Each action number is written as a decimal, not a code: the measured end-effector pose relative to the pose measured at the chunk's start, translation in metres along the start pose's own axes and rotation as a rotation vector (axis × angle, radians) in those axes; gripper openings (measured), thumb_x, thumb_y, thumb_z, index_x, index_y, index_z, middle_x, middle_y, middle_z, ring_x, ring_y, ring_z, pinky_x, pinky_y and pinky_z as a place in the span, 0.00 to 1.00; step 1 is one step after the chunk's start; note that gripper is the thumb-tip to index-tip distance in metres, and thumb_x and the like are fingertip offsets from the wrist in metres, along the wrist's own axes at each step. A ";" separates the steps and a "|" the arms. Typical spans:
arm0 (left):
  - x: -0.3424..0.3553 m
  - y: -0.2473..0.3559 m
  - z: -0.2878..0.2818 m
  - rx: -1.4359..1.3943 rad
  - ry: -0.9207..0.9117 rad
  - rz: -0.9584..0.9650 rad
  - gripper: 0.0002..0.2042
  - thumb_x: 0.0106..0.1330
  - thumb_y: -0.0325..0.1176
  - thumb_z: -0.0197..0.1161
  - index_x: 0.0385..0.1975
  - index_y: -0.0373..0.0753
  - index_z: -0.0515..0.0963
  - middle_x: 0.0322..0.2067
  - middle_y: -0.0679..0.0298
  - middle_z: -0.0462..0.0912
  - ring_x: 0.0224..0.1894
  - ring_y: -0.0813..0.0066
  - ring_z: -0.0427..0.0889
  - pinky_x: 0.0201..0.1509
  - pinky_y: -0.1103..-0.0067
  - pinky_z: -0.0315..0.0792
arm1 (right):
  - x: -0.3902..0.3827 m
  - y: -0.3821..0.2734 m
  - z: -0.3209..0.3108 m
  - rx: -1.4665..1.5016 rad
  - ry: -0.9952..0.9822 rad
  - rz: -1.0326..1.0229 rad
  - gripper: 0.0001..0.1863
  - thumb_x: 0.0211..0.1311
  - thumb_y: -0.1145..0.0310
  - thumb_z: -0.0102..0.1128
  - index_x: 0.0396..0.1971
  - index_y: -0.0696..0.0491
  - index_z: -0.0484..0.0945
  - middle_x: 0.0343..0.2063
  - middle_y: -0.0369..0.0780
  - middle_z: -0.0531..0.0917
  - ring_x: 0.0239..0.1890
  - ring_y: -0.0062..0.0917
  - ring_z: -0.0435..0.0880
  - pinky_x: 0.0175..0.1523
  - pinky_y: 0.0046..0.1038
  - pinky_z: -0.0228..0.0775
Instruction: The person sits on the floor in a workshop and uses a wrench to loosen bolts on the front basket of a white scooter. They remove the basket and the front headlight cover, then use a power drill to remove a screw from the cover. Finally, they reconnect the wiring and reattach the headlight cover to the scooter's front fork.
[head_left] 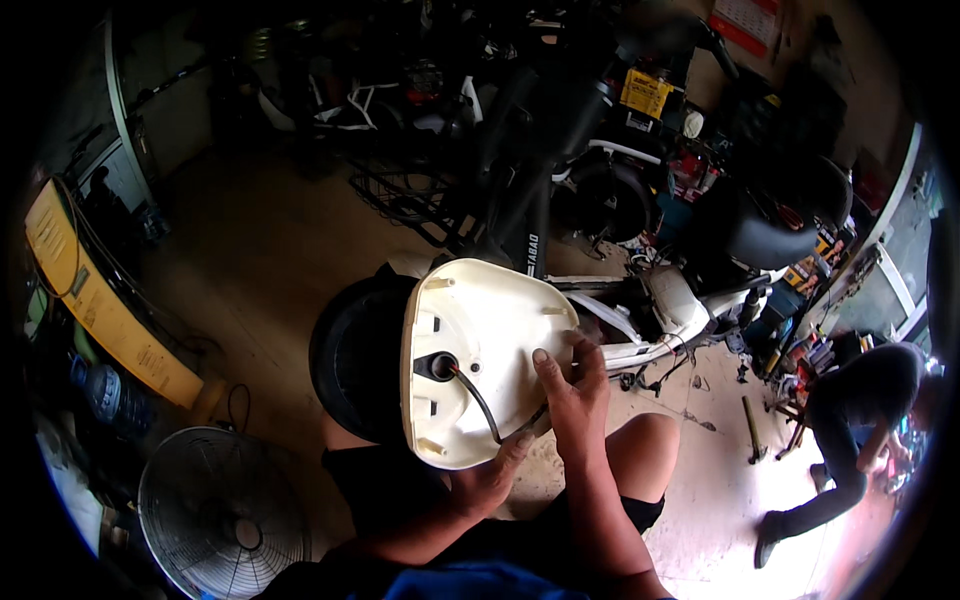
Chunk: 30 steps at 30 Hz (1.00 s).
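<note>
A cream-white plastic scooter cover (510,330), hollow side up, is held over my lap. My right hand (577,395) grips its right edge, thumb on the inner face and fingers partly hidden around the rim. Under the lower edge, my left hand (490,480) holds the cover, its thumb near the rim and its other fingers hidden. A black cable (478,398) comes out of a round dark fitting (437,367) inside the cover and runs down toward my hands. Just behind the cover's left side is a black wheel (350,350).
A partly stripped scooter (680,300) with a dark seat stands beyond. A floor fan (230,510) is at lower left, near a yellow cabinet (100,300). A hammer (752,425) lies on the floor at right, where another person (850,430) bends over.
</note>
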<state>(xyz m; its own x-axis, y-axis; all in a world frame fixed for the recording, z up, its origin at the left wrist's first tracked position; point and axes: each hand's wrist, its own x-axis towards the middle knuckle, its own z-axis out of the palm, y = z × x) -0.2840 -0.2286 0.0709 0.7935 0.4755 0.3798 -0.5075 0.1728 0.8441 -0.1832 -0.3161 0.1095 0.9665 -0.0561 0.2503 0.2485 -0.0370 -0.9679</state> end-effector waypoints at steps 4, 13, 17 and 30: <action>0.010 -0.002 -0.007 0.089 0.027 0.030 0.30 0.67 0.27 0.70 0.65 0.29 0.64 0.58 0.53 0.77 0.57 0.64 0.79 0.62 0.70 0.75 | 0.009 0.009 0.011 0.282 -0.042 0.134 0.16 0.66 0.75 0.65 0.52 0.61 0.74 0.38 0.37 0.82 0.36 0.16 0.78 0.41 0.19 0.70; 0.020 0.014 0.001 0.014 -0.087 0.000 0.27 0.64 0.30 0.74 0.59 0.26 0.72 0.52 0.52 0.83 0.52 0.67 0.84 0.57 0.73 0.77 | 0.004 0.022 -0.016 0.597 -0.090 0.405 0.18 0.71 0.71 0.59 0.57 0.62 0.75 0.41 0.37 0.84 0.39 0.19 0.81 0.43 0.21 0.74; 0.027 0.020 -0.003 0.247 -0.439 -0.036 0.32 0.64 0.37 0.74 0.63 0.29 0.69 0.57 0.52 0.79 0.57 0.63 0.80 0.62 0.69 0.73 | 0.006 0.032 -0.046 0.630 -0.061 0.500 0.16 0.71 0.72 0.56 0.56 0.60 0.77 0.42 0.37 0.84 0.40 0.21 0.83 0.43 0.22 0.76; 0.235 0.035 -0.107 1.017 -0.163 0.425 0.30 0.66 0.41 0.69 0.64 0.33 0.72 0.59 0.46 0.79 0.63 0.51 0.78 0.66 0.66 0.72 | 0.015 0.013 -0.210 0.711 0.193 0.338 0.18 0.74 0.64 0.53 0.54 0.60 0.78 0.46 0.44 0.86 0.47 0.33 0.87 0.54 0.34 0.81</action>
<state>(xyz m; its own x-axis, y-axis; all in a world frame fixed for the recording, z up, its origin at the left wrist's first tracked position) -0.1514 -0.0181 0.1490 0.6934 0.1959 0.6934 -0.2960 -0.8000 0.5219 -0.1792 -0.5275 0.1050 0.9848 -0.1241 -0.1213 -0.0112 0.6523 -0.7579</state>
